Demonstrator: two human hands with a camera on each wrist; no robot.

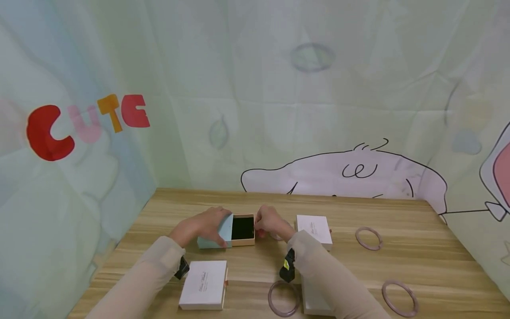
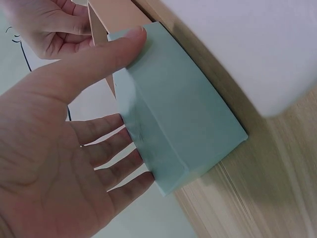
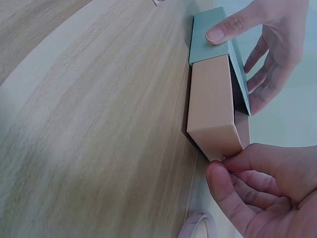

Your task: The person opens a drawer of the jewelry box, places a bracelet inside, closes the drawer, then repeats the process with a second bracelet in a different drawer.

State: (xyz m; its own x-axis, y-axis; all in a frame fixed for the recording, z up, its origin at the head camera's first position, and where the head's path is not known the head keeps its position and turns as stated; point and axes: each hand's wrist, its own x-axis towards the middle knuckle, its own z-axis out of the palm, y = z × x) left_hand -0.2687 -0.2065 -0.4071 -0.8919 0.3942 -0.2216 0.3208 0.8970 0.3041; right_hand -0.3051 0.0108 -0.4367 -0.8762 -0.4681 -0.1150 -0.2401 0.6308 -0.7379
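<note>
A light blue drawer box sleeve point(image 1: 226, 231) lies on the table with its peach inner tray point(image 1: 243, 243) pulled partway out to the right. Dark lining point(image 1: 242, 228) shows inside the tray. My left hand point(image 1: 209, 225) grips the sleeve, thumb on the near face and fingers along the far side, as the left wrist view shows. At the tray's right end, thumb and forefinger of my right hand point(image 3: 270, 186) pinch a small pull tab, mostly hidden by the fingertips. A pale mauve bangle point(image 3: 188, 229) lies on the table close by this hand.
White boxes with small script stand front left point(image 1: 205, 285), behind the right forearm point(image 1: 312, 228) and partly under it point(image 1: 314, 301). More mauve bangles lie at front centre point(image 1: 270, 299), right point(image 1: 357, 238) and front right point(image 1: 384, 292). A printed curtain point(image 1: 271, 133) borders the table's back.
</note>
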